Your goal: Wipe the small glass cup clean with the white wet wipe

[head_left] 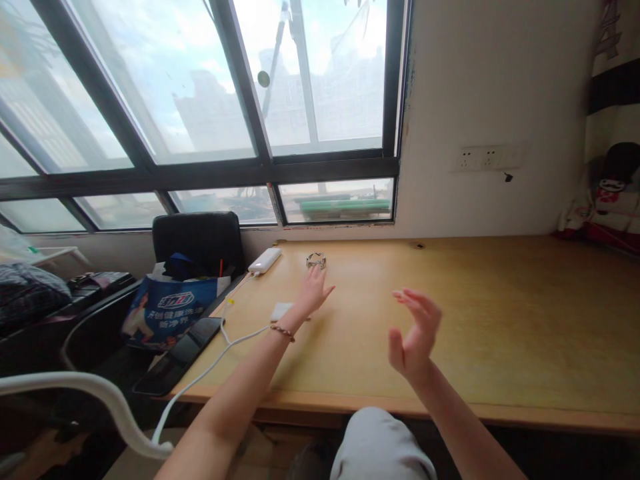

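My left hand [313,292] reaches over the wooden desk [500,320] with its fingers stretched out and the thumb apart. Its fingertips overlap the near edge of a small ring-shaped, patterned item [316,257] that looks like a bracelet; whether they touch it I cannot tell. Around the left wrist is a braided band [283,333]. Above the desk on the right hovers my right hand [415,333], slightly blurred, fingers curved and thumb apart, holding nothing. A small white square object [281,311] lies partly hidden behind the left wrist.
On the desk's left side lie a white power bank [265,261], a white cable [227,343] and a black tablet or phone [183,357] near the edge. Beside the desk, a black chair [197,240] holds a blue bag [170,310]. A wall and window border the back.
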Available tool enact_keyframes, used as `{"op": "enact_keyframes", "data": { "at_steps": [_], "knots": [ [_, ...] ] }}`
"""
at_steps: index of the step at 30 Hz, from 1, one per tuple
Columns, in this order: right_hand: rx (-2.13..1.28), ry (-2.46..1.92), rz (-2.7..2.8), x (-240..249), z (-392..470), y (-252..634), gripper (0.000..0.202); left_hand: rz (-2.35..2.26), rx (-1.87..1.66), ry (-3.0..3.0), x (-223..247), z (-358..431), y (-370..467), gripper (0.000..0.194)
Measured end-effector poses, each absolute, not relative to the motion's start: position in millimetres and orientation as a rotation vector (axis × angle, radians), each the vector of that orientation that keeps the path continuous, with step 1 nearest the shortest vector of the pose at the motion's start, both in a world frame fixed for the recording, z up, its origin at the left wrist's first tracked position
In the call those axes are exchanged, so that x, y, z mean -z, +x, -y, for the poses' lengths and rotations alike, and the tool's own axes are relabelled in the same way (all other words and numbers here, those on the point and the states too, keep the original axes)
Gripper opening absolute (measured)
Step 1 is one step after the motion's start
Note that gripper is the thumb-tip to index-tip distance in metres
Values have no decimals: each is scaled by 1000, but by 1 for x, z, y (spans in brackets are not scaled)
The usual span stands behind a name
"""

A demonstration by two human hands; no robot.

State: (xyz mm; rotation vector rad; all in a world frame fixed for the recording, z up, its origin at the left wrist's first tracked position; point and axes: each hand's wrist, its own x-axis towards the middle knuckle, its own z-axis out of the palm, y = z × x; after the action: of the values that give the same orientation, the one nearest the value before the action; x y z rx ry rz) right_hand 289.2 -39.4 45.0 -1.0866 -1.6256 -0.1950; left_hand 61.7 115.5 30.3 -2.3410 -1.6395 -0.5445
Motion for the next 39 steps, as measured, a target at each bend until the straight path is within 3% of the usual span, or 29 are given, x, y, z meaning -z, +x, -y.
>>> {"op": "enact_keyframes", "data": {
  "at_steps": [7, 19, 25, 27, 29, 33, 36, 39],
  "knots": [
    [-18, -1253, 1589, -10, 5, 294, 29, 1794, 577, -2397, -18, -196, 69, 67],
    [-169, -1326, 1548, -5, 3, 291, 29, 1803, 864, -2464, -29, -178, 75, 61],
    [-377, -1255, 1482, -10, 6, 294, 33, 1617, 1258, -2710, -30, -88, 160, 49],
    [-452, -1234, 1415, -11, 9, 293, 39, 1582, 1830, -2984, -23, -47, 188, 49],
    [-479, -1245, 1293, -12, 8, 290, 42, 1611, 2171, -3175, -18, -20, 209, 52],
    [-525, -1223, 1069, -15, -17, 281, 47, 1657, 2713, -2848, -19, -23, 232, 43],
    [-613, -1182, 991, -15, -47, 273, 49, 1726, 2876, -2561, -19, -53, 232, 41],
    [-691, -1211, 985, -8, -68, 265, 52, 1840, 2764, -2509, -10, -74, 224, 40]
  ]
}}
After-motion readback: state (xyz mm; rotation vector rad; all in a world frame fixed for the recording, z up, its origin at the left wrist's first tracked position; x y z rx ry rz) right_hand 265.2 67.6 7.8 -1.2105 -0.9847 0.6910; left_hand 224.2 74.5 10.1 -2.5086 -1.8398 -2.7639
